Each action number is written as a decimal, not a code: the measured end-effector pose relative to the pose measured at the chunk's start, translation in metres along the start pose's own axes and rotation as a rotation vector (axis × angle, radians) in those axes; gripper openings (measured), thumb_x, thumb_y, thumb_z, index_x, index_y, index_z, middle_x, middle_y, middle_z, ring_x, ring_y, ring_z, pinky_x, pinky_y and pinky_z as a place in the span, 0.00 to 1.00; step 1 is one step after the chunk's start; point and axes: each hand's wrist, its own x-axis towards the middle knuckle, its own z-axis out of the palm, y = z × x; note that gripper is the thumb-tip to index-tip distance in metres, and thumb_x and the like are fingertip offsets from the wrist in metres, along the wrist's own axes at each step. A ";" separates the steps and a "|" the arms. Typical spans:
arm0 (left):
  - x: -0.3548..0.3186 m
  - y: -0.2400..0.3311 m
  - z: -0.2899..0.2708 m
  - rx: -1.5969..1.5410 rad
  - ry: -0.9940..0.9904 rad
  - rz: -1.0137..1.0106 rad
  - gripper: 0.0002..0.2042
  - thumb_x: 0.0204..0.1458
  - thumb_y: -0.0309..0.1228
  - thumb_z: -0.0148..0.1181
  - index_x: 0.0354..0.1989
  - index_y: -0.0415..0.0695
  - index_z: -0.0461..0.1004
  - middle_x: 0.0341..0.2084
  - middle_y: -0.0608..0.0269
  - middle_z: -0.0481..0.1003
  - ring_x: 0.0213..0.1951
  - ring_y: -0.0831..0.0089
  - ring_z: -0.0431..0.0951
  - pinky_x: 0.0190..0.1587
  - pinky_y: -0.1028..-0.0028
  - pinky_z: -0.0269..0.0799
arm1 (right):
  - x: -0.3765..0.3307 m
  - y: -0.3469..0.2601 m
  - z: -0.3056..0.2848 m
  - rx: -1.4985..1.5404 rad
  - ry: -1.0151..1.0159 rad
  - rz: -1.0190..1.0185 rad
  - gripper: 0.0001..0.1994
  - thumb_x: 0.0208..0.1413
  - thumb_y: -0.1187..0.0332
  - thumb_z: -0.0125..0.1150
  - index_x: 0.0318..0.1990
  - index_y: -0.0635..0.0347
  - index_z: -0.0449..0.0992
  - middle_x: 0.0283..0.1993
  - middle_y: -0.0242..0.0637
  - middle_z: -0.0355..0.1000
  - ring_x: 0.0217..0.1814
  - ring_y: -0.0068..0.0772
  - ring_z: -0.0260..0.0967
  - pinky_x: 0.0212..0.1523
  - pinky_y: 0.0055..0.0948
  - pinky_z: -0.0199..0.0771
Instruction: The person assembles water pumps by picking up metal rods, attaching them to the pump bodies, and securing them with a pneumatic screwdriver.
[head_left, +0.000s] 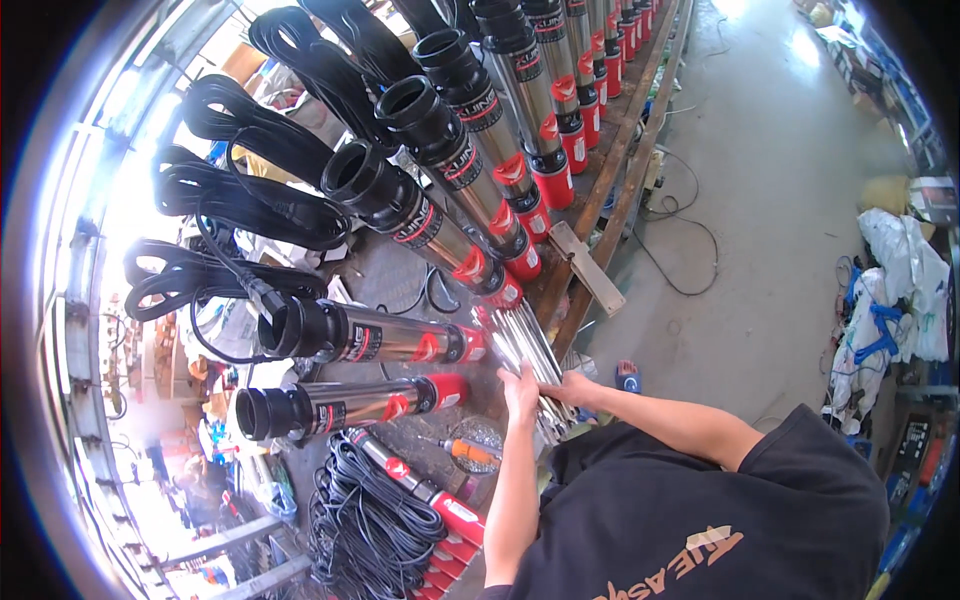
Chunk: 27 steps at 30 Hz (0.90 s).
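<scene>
A bundle of long, thin silver metal strips point(527, 338) lies at the edge of the workbench, close to my body. My left hand point(519, 392) is closed around the near side of the bundle. On its right side, my right hand point(574, 389) grips it too, with its fingers partly hidden. Just beyond the far end of the strips stands a steel tube pump point(445, 238) with a black top and red base. Two similar pumps lean left of my hands, the nearer pump point(375, 402) and the farther pump point(390, 336).
An orange-handled tool point(472, 450) lies by a round dish of small parts point(484, 432). Coiled black cables point(370, 520) rest at the bench's near left. More pumps run in rows along the wooden bench edge point(612, 190). White plastic bags point(880, 310) sit across the aisle floor.
</scene>
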 end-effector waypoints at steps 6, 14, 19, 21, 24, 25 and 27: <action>-0.015 0.003 -0.005 -0.544 -0.151 -0.086 0.25 0.66 0.36 0.55 0.62 0.40 0.51 0.55 0.48 0.68 0.53 0.62 0.73 0.53 0.63 0.73 | -0.013 0.006 0.007 0.576 -0.152 -0.097 0.31 0.53 0.52 0.75 0.57 0.65 0.74 0.47 0.37 0.78 0.43 0.26 0.76 0.46 0.27 0.77; -0.070 -0.010 0.013 -0.613 -0.292 0.184 0.34 0.67 0.34 0.51 0.75 0.37 0.41 0.69 0.47 0.56 0.67 0.59 0.61 0.68 0.65 0.57 | -0.056 0.037 -0.007 0.081 0.161 -0.242 0.33 0.46 0.56 0.80 0.55 0.68 0.76 0.48 0.41 0.79 0.49 0.30 0.74 0.53 0.31 0.74; -0.099 0.022 0.016 -0.515 -0.531 0.198 0.35 0.64 0.28 0.52 0.75 0.34 0.41 0.69 0.46 0.55 0.68 0.60 0.58 0.70 0.65 0.54 | -0.109 0.019 -0.030 0.484 0.051 -0.214 0.34 0.47 0.61 0.79 0.59 0.65 0.71 0.53 0.37 0.75 0.55 0.29 0.70 0.59 0.31 0.71; -0.107 0.031 0.025 -0.369 -0.519 0.339 0.36 0.62 0.28 0.53 0.75 0.34 0.41 0.70 0.45 0.53 0.69 0.57 0.57 0.71 0.63 0.51 | -0.101 0.038 -0.036 0.523 0.079 -0.348 0.35 0.47 0.64 0.80 0.60 0.65 0.69 0.53 0.37 0.75 0.55 0.27 0.70 0.58 0.31 0.71; -0.101 0.054 0.058 -0.327 -0.495 0.358 0.36 0.65 0.36 0.47 0.76 0.37 0.39 0.72 0.44 0.51 0.71 0.53 0.55 0.72 0.61 0.47 | -0.096 0.039 -0.062 0.556 0.114 -0.472 0.37 0.45 0.65 0.81 0.62 0.66 0.67 0.55 0.36 0.74 0.56 0.25 0.69 0.59 0.29 0.71; -0.098 0.069 0.076 -0.410 -0.537 0.344 0.34 0.66 0.38 0.44 0.76 0.37 0.40 0.72 0.45 0.51 0.72 0.54 0.54 0.73 0.62 0.47 | -0.094 0.040 -0.077 0.581 0.132 -0.451 0.37 0.46 0.64 0.80 0.61 0.66 0.68 0.55 0.36 0.74 0.56 0.25 0.70 0.59 0.29 0.71; -0.088 0.111 0.107 -0.531 -0.590 0.325 0.32 0.67 0.39 0.42 0.75 0.37 0.43 0.71 0.47 0.53 0.71 0.57 0.55 0.72 0.64 0.48 | -0.086 0.032 -0.118 0.625 0.144 -0.373 0.35 0.46 0.63 0.80 0.60 0.67 0.70 0.54 0.38 0.75 0.55 0.26 0.71 0.58 0.29 0.72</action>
